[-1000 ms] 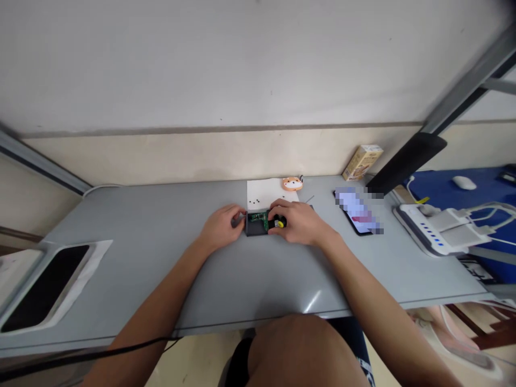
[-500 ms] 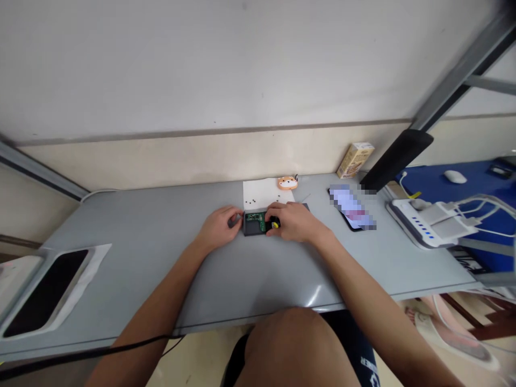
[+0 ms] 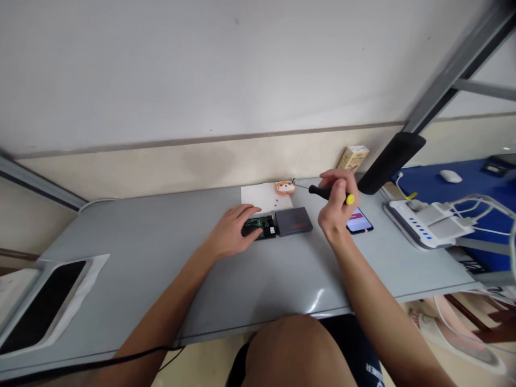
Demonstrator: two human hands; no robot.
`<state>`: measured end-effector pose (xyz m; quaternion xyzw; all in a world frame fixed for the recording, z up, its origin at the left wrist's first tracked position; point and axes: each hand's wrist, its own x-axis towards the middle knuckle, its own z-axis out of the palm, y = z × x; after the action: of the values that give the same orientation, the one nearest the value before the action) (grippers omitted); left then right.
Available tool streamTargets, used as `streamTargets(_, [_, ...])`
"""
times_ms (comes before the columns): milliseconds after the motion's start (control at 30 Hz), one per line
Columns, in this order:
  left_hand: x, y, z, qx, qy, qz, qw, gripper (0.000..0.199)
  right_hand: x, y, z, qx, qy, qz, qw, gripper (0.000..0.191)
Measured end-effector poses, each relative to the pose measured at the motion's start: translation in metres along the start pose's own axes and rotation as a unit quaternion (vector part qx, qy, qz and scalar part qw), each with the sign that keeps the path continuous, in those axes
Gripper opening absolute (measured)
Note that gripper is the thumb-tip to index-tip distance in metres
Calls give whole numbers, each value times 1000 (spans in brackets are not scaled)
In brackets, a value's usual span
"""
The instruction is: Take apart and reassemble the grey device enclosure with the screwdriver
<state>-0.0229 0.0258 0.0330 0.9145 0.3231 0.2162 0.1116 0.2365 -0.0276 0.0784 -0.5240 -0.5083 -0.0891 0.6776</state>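
My left hand (image 3: 231, 231) grips the left part of a small dark case with a green circuit board (image 3: 264, 222) showing in it, thumb on the near side and fingers over the far side. Directly right of the board is a dark grey cover (image 3: 295, 221), flat on the desk. Raised above the desk to the right, my right hand (image 3: 341, 201) is closed around a black screwdriver (image 3: 318, 191) with a yellow end. Its thin shaft points left, toward an orange-and-white animal-faced case (image 3: 285, 187).
White paper (image 3: 258, 196) with a few tiny dark bits lies behind the board. A phone (image 3: 360, 221) is partly behind my right wrist, with a carton (image 3: 353, 157) at the wall. A power strip (image 3: 427, 226) stands right; a tablet-like device (image 3: 44, 303) lies left.
My right hand has lifted away from the case, up and to the right, and the screwdriver now shows in it. My left hand has shifted rightward onto the board. The grey cover is now uncovered.
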Motion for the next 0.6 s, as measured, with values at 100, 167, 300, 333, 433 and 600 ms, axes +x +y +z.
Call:
streamTargets(100, [10, 6, 11, -5, -53, 11, 999, 56, -5, 7, 2, -10, 1, 49, 999, 50])
streamTargets(167, [11, 6, 18, -9, -63, 10, 998, 59, -9, 8, 3, -19, 21, 53, 998, 51])
streamTargets(300, [5, 2, 28, -21, -57, 2, 998, 61, -15, 7, 7, -16, 40, 27, 999, 46])
streamTargets(333, [3, 1, 29, -25, -54, 0, 998, 61, -17, 8, 9, -10, 39, 13, 999, 44])
streamTargets(433, [0, 1, 30, -38, -46, -5, 998, 61, -18, 11, 13, 17, 63, -40, 997, 41])
streamTargets(600, [0, 0, 31, -50, -45, -6, 998, 61, -18, 16, 17, 35, 115, -57, 991, 39])
